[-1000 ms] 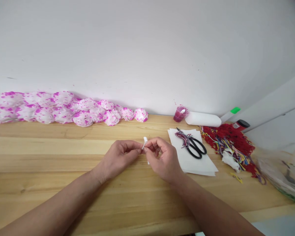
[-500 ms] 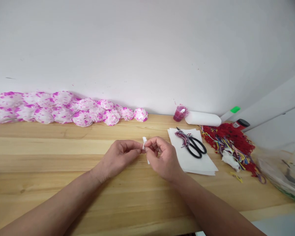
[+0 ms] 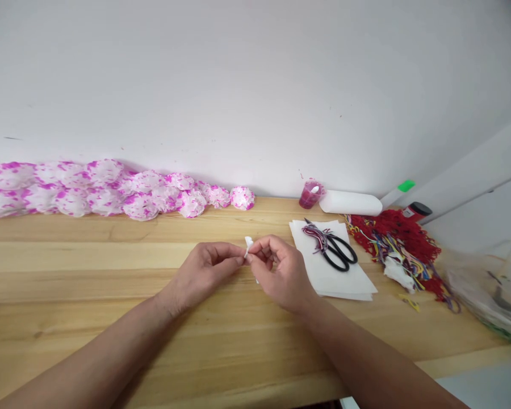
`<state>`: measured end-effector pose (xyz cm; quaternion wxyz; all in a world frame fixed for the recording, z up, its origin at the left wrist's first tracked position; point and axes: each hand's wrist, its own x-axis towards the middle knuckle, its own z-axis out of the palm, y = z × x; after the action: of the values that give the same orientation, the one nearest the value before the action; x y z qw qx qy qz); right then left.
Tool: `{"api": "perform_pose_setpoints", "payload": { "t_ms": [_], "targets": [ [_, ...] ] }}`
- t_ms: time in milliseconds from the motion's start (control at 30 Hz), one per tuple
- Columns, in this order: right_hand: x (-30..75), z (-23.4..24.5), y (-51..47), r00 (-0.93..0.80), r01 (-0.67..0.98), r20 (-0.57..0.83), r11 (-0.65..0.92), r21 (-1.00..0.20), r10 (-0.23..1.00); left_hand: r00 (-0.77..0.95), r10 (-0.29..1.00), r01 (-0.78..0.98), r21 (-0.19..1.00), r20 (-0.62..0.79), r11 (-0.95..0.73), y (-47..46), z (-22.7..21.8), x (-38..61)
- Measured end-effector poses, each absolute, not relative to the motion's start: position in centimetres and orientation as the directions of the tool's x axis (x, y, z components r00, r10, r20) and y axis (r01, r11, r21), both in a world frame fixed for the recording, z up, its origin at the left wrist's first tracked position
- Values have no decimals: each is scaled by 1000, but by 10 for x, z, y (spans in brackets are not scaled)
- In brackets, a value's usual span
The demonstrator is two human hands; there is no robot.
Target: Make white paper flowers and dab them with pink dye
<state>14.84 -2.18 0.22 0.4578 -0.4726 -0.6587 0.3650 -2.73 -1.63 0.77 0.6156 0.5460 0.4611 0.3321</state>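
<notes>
"What's the biggest thing you see?"

"The wall (image 3: 255, 85). It's pale and has tiny specks on it. In front is the wooden table (image 3: 89, 284)."

"What's on the table?"

"A long row of white and pink puffs (image 3: 104, 200) by the wall, over on the left. Far on the right there's a see-through bag (image 3: 489, 289), and near it a messy heap of yarn (image 3: 409, 233), mostly red."

"And flat things?"

"White sheets (image 3: 323, 278), left of the yarn."

"What are the hands doing?"

"The left hand (image 3: 202, 275) has its thumb and pointer pinched together at the tips. The right hand (image 3: 283, 272) is pinching too, and its other fingers are curled in. The two hands' tips almost meet."

"What else?"

"Black scissors (image 3: 330, 242) on the sheets, with yarn bits over the blades. Behind is a white roll, (image 3: 351, 203) lying down, next to a pink cup (image 3: 309, 197)."

"And the littlest?"

"The white paper (image 3: 248, 242)! Both hands hold its skinny part, over the table. One end pokes up."
</notes>
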Motion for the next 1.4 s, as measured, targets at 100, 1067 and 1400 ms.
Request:
{"api": "perform_pose_setpoints", "payload": {
  "t_ms": [100, 1067, 1400],
  "targets": [
    [148, 3, -22, -120, 308, 250, 275, -911, 961, 357, 910, 82, 978, -209, 193, -16, 7, -28],
    [149, 7, -27, -139, 376, 359, 385, -843, 923, 273, 936, 102, 974, -224, 204, -11, 6, -25],
    [150, 7, -23, -101, 339, 265, 284, -897, 959, 284, 936, 118, 977, -206, 179, -11, 5, -25]
  ]
}}
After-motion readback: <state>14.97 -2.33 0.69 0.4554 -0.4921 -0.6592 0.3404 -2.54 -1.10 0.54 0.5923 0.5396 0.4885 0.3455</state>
